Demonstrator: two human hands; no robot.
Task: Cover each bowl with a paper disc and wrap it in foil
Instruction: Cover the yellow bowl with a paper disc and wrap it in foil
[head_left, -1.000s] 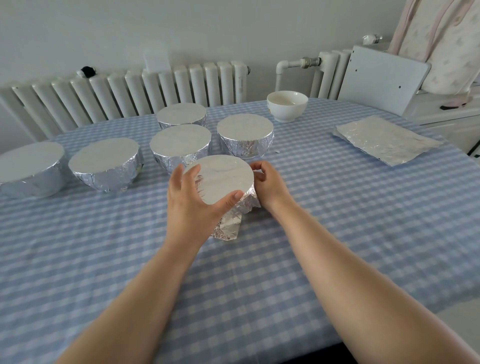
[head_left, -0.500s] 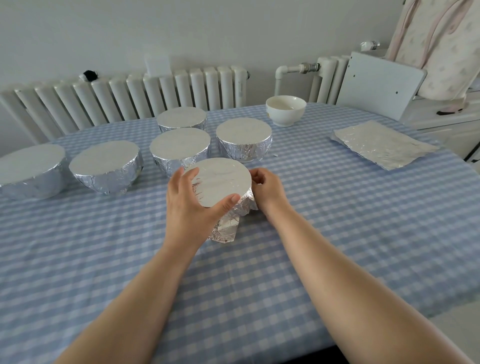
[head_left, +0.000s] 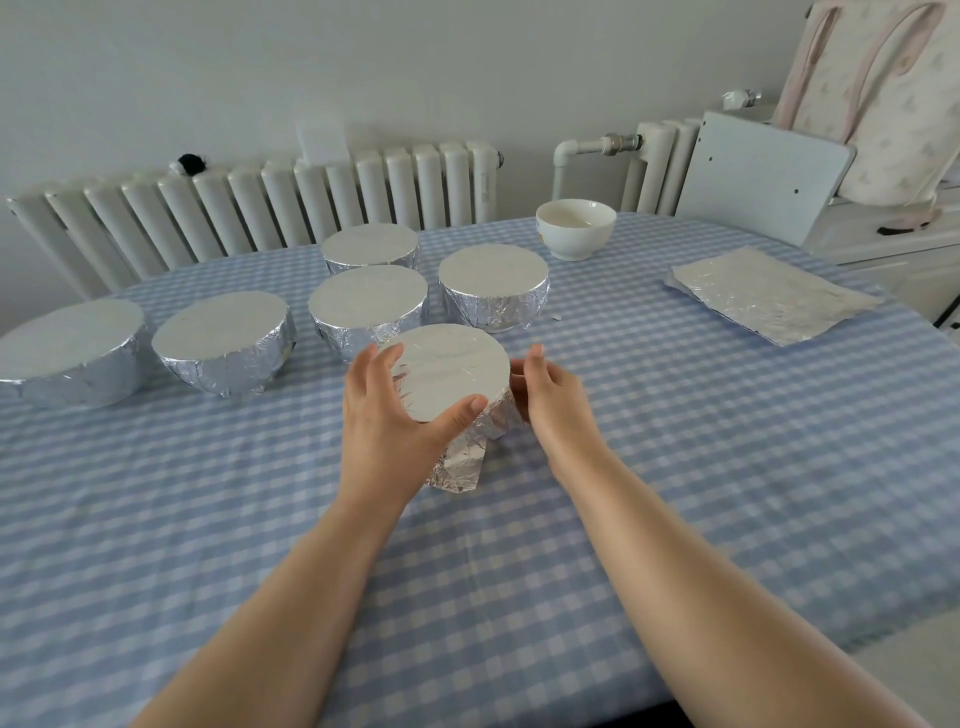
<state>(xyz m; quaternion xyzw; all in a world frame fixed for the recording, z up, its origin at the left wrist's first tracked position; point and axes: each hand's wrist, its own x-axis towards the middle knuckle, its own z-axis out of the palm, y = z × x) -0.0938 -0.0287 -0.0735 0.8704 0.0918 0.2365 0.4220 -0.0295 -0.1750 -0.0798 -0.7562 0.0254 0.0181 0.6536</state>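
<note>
Fingers (head_left: 382, 364) of the left hand (head_left: 387, 421) curl around the round foil-wrapped bowl (head_left: 452, 371) mid-worktop; the right hand (head_left: 550, 397) hovers released just right of it. Wrapping is nearly done; next, the loose near foil flap (head_left: 460, 465) needs pressing down.

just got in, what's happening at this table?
A person is wrapping bowls in foil. The left hand grips the near foil-covered bowl; the right hand is at its right side with fingers relaxed, contact unclear. A loose foil flap hangs at the front. Five wrapped bowls sit behind. One bare white bowl and a foil sheet remain.
</note>
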